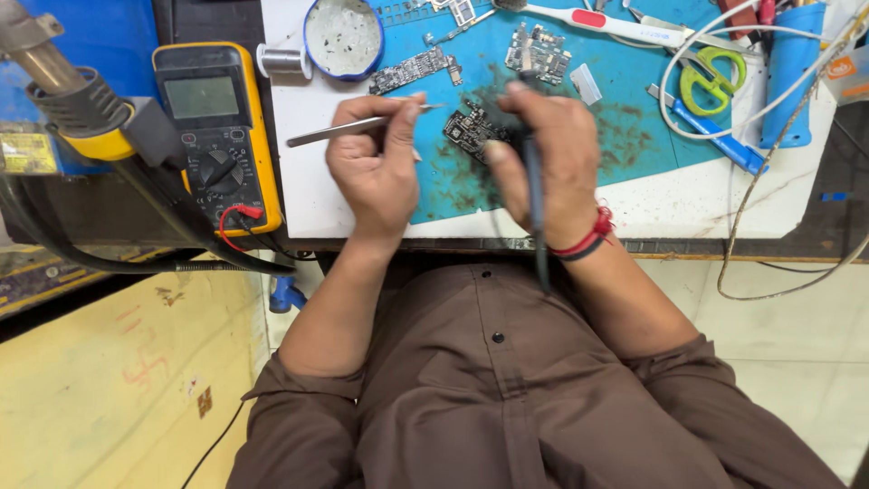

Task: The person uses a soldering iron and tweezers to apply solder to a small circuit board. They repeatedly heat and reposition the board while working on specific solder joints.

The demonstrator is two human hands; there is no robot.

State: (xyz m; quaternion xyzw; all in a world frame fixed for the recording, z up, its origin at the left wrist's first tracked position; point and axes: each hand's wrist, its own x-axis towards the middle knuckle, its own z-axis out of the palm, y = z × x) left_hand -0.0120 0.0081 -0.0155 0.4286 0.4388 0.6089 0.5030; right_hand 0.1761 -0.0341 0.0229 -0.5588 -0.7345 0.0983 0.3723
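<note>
Now your left hand [376, 167] pinches tweezers [348, 129]; your right hand [548, 163] grips an iron [534, 204], with the board [472, 131] at its ten o'clock.

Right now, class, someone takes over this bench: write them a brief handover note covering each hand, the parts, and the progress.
Left hand: pinching slim metal tweezers, tips toward the board.
Right hand: gripping a dark corded soldering iron, tip on the board.
Small dark circuit board lies on the stained blue work mat; two more boards behind it.
Done: board laid out. Left: work on it is under way.
</note>
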